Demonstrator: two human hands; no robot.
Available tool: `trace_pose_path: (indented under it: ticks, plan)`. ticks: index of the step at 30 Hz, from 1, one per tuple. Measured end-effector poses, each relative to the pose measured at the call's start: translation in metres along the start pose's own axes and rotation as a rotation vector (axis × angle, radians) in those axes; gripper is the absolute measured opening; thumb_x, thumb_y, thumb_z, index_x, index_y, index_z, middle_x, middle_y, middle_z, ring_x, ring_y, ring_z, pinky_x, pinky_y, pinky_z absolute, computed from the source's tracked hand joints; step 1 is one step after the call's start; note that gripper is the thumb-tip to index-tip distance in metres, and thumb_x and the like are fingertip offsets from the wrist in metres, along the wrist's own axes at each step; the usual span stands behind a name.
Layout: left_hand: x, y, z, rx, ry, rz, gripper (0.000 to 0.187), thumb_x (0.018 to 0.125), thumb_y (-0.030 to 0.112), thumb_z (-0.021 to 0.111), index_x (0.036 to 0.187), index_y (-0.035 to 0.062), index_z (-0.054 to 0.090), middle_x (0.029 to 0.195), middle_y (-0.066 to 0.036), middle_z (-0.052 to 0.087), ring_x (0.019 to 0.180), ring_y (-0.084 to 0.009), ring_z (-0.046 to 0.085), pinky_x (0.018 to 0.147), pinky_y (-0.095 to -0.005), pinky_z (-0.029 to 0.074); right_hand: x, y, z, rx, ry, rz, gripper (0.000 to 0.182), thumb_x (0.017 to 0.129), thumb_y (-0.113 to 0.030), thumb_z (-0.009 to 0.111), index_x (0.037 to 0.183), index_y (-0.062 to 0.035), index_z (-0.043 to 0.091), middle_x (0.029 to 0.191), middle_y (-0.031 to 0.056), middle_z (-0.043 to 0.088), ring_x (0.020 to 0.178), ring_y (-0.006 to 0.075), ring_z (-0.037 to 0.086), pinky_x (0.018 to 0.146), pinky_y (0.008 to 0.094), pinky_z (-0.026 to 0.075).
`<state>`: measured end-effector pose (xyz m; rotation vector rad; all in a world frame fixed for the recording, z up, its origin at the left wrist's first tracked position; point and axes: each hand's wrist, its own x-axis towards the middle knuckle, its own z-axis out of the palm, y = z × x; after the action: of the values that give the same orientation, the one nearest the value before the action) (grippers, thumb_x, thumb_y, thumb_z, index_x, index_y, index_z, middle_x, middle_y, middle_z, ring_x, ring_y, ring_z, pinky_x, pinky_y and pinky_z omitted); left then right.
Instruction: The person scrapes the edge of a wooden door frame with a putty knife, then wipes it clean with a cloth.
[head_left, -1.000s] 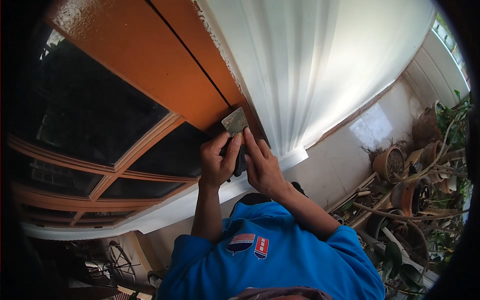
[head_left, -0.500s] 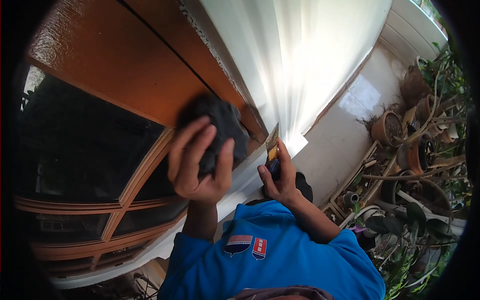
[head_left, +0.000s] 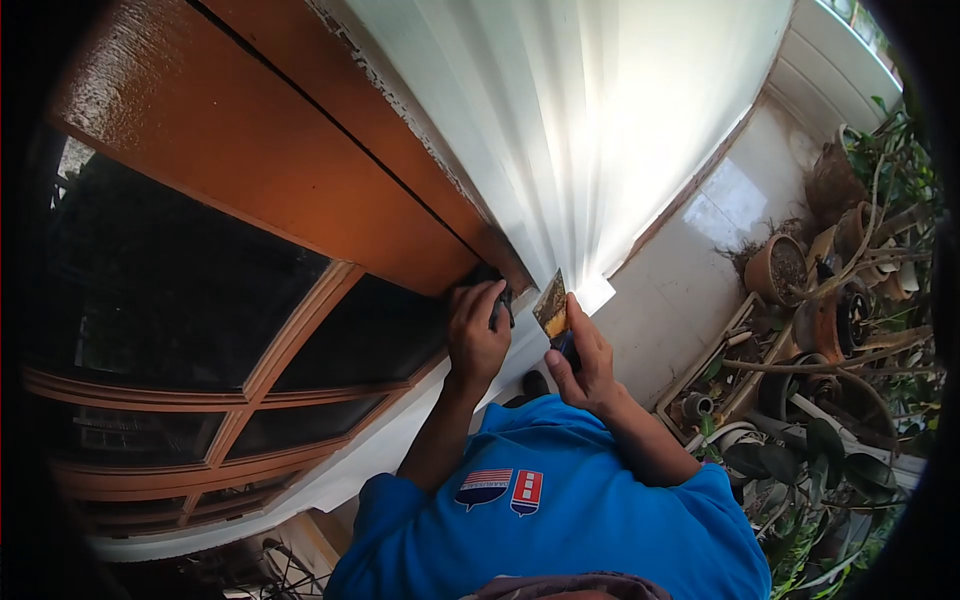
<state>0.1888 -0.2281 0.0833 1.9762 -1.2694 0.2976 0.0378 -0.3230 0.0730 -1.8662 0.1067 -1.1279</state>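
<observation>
Blue shirt (head_left: 560,520) nearest the camera. Right hand (head_left: 590,365) pinches a putty knife (head_left: 551,310) by its dark handle between thumb and fingers, blade pointing up and away, coated with residue. Left hand (head_left: 478,335) is curled round a black cloth (head_left: 505,302), mostly hidden, at the low end of the orange-brown wood panel (head_left: 290,180), by its dark groove. Can't tell how hard it presses. Glass panes (head_left: 190,280) left, white ribbed panel (head_left: 540,140) beyond; potted plants (head_left: 775,270) right.
</observation>
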Motion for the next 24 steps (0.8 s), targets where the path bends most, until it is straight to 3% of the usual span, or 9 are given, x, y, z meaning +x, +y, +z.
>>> trace_pose_path:
  ticks: [3,4,7,8,11,16,24]
  plan:
    - [-0.014,0.006,-0.008,-0.276,0.020,-0.191,0.026,0.082,-0.002,0.059,0.107,-0.0003,0.065,0.094,-0.015,0.066,0.085,-0.0267,0.063,0.078,-0.0340,0.050,0.007,0.001,0.002,-0.038,-0.031,0.027,0.061,0.090,-0.006,0.057,0.143,0.0119,0.031,0.094,0.0220,0.056,0.072,0.0312,0.058,0.066,0.0348,0.049]
    - [-0.016,0.009,-0.013,-0.373,0.025,-0.268,0.024,0.084,-0.001,0.058,0.107,-0.0006,0.065,0.091,-0.014,0.066,0.082,-0.0237,0.064,0.076,-0.0321,0.050,0.012,0.002,0.006,-0.008,-0.046,0.027,0.060,0.090,-0.005,0.056,0.144,0.0061,0.033,0.087,0.0175,0.051,0.067,0.0306,0.055,0.060,0.0368,0.047]
    - [-0.013,0.016,-0.028,-0.654,0.028,-0.402,0.019,0.090,0.006,0.056,0.105,-0.0015,0.065,0.087,-0.011,0.066,0.080,-0.0145,0.063,0.073,-0.0275,0.049,0.031,-0.002,0.014,-0.029,-0.208,0.098,0.060,0.090,-0.005,0.056,0.146,-0.0012,0.035,0.085,0.0148,0.048,0.064,0.0305,0.053,0.057,0.0377,0.047]
    - [-0.009,0.017,-0.028,-0.708,0.047,-0.362,0.020,0.093,0.013,0.057,0.103,-0.0022,0.065,0.085,-0.009,0.066,0.081,-0.0116,0.061,0.072,-0.0271,0.049,0.035,-0.001,0.020,-0.030,-0.203,0.108,0.061,0.089,-0.006,0.057,0.147,-0.0059,0.036,0.084,0.0134,0.045,0.062,0.0307,0.052,0.056,0.0396,0.046]
    - [0.012,0.026,-0.037,-0.521,-0.026,-0.215,0.022,0.093,0.016,0.061,0.103,-0.0033,0.065,0.087,-0.009,0.066,0.082,-0.0120,0.062,0.073,-0.0267,0.049,0.044,0.005,0.031,-0.058,-0.198,0.120,0.061,0.090,-0.008,0.057,0.147,-0.0071,0.036,0.085,0.0132,0.046,0.062,0.0307,0.053,0.055,0.0401,0.047]
    - [0.034,0.018,-0.032,-0.416,0.041,-0.208,0.016,0.094,0.011,0.060,0.101,-0.0020,0.066,0.087,-0.010,0.069,0.078,-0.0179,0.066,0.073,-0.0294,0.051,0.058,0.014,0.040,-0.110,-0.156,0.118,0.060,0.090,-0.011,0.057,0.147,-0.0105,0.038,0.086,0.0129,0.048,0.064,0.0311,0.055,0.055,0.0409,0.048]
    - [0.043,0.015,-0.032,-0.397,0.094,-0.199,0.013,0.095,0.010,0.059,0.098,-0.0014,0.065,0.084,-0.009,0.068,0.078,-0.0134,0.064,0.070,-0.0279,0.050,0.068,0.021,0.044,-0.207,-0.156,0.041,0.065,0.085,-0.012,0.061,0.146,-0.0149,0.040,0.088,0.0129,0.051,0.061,0.0316,0.057,0.053,0.0411,0.051]
